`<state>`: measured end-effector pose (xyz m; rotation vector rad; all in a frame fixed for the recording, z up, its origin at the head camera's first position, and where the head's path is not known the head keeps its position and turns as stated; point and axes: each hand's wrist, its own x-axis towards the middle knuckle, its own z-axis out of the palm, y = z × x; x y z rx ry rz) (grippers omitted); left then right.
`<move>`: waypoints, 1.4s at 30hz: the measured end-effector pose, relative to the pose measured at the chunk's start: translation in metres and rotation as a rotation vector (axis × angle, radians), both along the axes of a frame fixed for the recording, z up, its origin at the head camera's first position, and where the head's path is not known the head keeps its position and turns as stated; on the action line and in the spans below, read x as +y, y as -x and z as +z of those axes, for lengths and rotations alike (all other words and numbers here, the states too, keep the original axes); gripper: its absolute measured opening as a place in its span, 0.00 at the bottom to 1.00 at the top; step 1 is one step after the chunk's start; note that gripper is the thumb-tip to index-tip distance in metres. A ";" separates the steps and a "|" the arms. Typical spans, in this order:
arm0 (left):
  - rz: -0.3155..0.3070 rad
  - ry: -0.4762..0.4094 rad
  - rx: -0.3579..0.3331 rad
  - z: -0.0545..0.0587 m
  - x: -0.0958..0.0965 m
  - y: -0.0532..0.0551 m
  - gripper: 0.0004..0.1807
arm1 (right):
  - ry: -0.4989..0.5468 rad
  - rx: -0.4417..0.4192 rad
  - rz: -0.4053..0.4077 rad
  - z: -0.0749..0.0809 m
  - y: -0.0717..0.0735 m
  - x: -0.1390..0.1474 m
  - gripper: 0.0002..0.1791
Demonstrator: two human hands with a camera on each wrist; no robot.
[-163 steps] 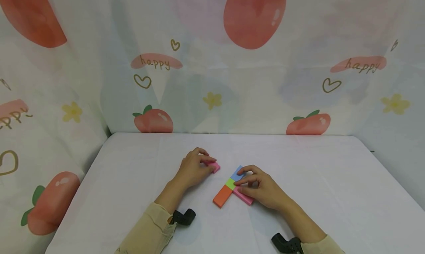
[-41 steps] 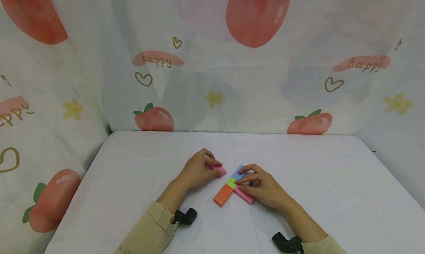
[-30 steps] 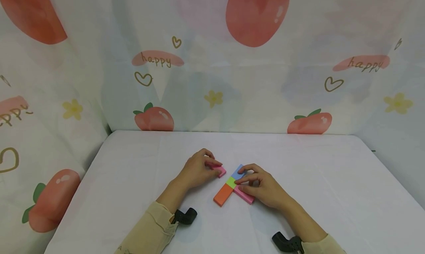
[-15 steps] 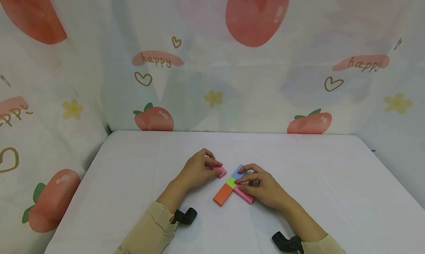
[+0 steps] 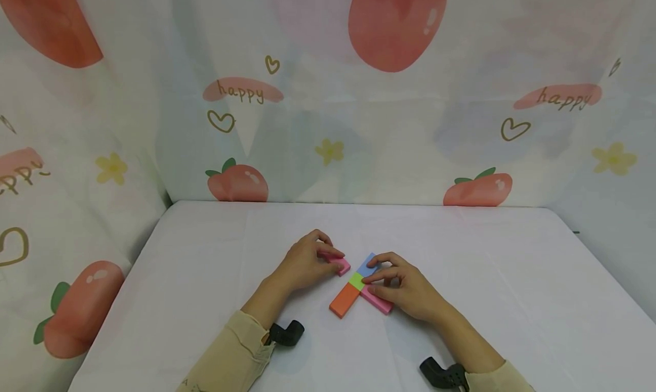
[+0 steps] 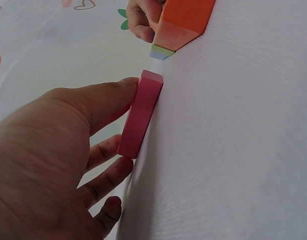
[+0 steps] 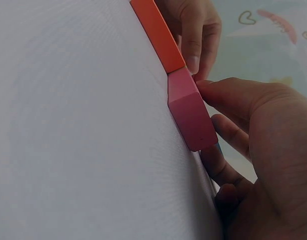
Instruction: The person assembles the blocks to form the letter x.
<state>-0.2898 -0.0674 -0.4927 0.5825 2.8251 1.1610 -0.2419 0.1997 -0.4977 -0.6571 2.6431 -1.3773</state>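
Note:
My left hand (image 5: 306,260) pinches a small pink block (image 6: 142,117) between thumb and fingers, close over the white table and a short gap to the left of the joined blocks. Those form a row: a blue block (image 5: 365,265), a green block (image 5: 356,281) and an orange block (image 5: 344,301). A longer pink block (image 7: 193,117) branches off toward the lower right. My right hand (image 5: 405,286) lies over this group, with its fingertips spread at the blue and green blocks and its thumb at the pink one. The fingers cover part of the blue and pink blocks.
A white cloth covers the table (image 5: 230,232). Behind and to the left hangs a printed curtain (image 5: 389,152) with fruit, flowers and hearts. Each wrist wears a black camera mount, the left mount (image 5: 287,334) and the right mount (image 5: 443,375).
Compared with several seconds ago, my left hand has moved the small pink block slightly right, closer to the joined blocks. During the last second both hands stay almost still. The right hand keeps its place.

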 end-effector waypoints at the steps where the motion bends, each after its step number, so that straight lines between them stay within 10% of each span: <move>1: -0.001 0.003 0.002 0.000 0.000 0.000 0.12 | 0.002 0.000 0.000 0.000 0.000 0.000 0.08; 42: -0.046 0.023 0.035 0.004 0.001 -0.003 0.12 | 0.004 0.002 -0.004 0.001 -0.001 0.000 0.09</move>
